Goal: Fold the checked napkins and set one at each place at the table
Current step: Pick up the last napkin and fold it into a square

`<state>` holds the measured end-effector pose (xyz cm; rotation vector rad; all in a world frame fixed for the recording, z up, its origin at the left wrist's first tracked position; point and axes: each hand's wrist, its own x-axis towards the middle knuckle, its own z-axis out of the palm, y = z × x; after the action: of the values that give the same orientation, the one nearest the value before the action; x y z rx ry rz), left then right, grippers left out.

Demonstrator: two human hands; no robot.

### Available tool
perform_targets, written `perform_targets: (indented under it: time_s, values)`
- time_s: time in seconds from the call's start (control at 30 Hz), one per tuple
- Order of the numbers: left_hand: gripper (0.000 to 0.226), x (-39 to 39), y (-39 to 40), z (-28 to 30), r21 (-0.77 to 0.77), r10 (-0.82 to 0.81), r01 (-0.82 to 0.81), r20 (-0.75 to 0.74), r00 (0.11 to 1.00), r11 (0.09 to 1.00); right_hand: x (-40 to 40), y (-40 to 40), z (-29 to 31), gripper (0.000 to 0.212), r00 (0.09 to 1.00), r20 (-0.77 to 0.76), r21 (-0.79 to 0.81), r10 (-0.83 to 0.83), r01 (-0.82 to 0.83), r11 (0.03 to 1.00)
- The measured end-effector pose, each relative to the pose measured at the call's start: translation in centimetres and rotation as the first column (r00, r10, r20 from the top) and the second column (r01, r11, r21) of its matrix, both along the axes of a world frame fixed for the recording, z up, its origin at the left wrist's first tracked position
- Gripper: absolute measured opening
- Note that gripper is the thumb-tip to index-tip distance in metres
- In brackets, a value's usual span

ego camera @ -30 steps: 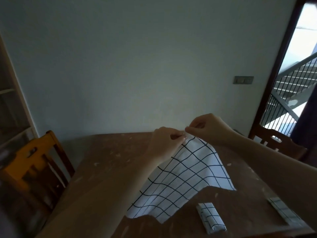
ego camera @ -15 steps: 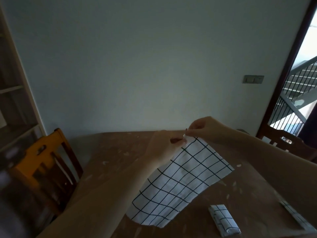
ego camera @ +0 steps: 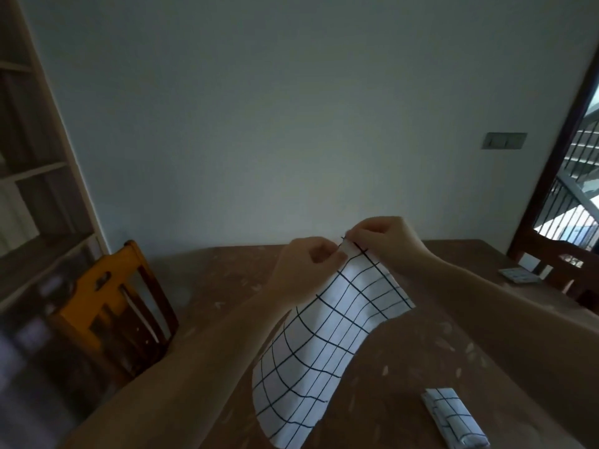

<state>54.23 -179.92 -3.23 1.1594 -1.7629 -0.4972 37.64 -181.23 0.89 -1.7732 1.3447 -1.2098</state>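
Observation:
A white napkin with black checks (ego camera: 327, 345) hangs in the air over the brown wooden table (ego camera: 227, 286), curving down toward me. My left hand (ego camera: 308, 270) and my right hand (ego camera: 385, 241) sit close together and both pinch its top edge. A folded checked napkin (ego camera: 453, 419) lies on the table at the near right. Another folded napkin (ego camera: 518, 275) lies at the far right edge of the table.
A yellow-backed wooden chair (ego camera: 110, 306) stands at the table's left side, and a dark wooden chair (ego camera: 557, 264) at the far right. Shelves (ego camera: 29, 176) line the left wall. An open doorway with a railing (ego camera: 573, 196) is on the right.
The view has swung right and up. The napkin hangs narrower and longer than before, its right corner drawn in. Both hands keep pinching the top edge together.

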Motion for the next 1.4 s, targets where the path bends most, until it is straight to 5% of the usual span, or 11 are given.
perform_targets:
  time_s: [0.07,0.1,0.2,0.27,0.33,0.37,0.6,0.73,0.93,1.17,1.4]
  values:
    - [0.011,0.6,0.1,0.7,-0.009,-0.032,0.032,0.006,0.999,0.999,0.3,-0.1,0.4,0.015,0.988,-0.151,-0.101,0.04,-0.056,0.993]
    - [0.01,1.1,0.2,1.1,-0.008,-0.072,0.072,0.012,0.997,0.997,0.2,0.0,0.9,0.036,0.951,-0.292,-0.112,0.099,-0.137,0.984]
    - [0.008,2.7,0.8,2.2,0.084,-0.163,0.156,0.071,0.984,0.984,0.1,-0.3,2.8,0.081,0.725,-0.587,0.103,0.36,-0.374,0.922]
    - [0.007,3.9,1.0,2.7,0.126,-0.146,0.132,0.112,0.983,0.983,0.6,-1.2,3.5,0.054,0.607,-0.665,0.209,0.434,-0.408,0.889]
    - [0.009,5.3,1.1,3.2,0.097,-0.08,0.069,0.114,0.99,0.993,1.2,-2.2,3.4,0.016,0.596,-0.685,0.228,0.419,-0.371,0.9]
    - [0.011,6.0,1.2,3.3,0.076,-0.047,0.04,0.092,0.995,0.996,1.4,-2.6,3.2,0.025,0.598,-0.689,0.226,0.409,-0.358,0.906]
    - [0.016,9.2,1.5,3.7,0.054,0.161,-0.157,-0.087,0.983,0.986,1.2,-3.3,2.9,0.024,0.711,-0.587,0.169,0.387,-0.36,0.917]
    - [0.01,9.7,1.6,3.9,0.212,0.082,-0.038,-0.199,0.977,0.976,1.4,-3.1,3.4,0.045,0.791,-0.524,0.055,0.316,-0.339,0.939]
    - [0.014,9.7,1.0,3.9,0.214,0.196,-0.128,-0.336,0.921,0.968,-1.1,-2.2,3.5,0.017,0.829,-0.456,0.082,0.325,-0.324,0.942]
    - [0.021,9.5,0.5,2.8,0.261,0.225,-0.11,-0.47,0.854,0.959,-2.6,-1.7,1.3,0.021,0.981,0.101,-0.025,0.163,-0.161,0.987]
    - [0.017,8.4,0.5,2.5,0.303,0.197,-0.008,-0.602,0.774,0.953,-3.1,-0.9,1.3,0.045,0.994,0.096,-0.122,0.058,-0.047,0.991]
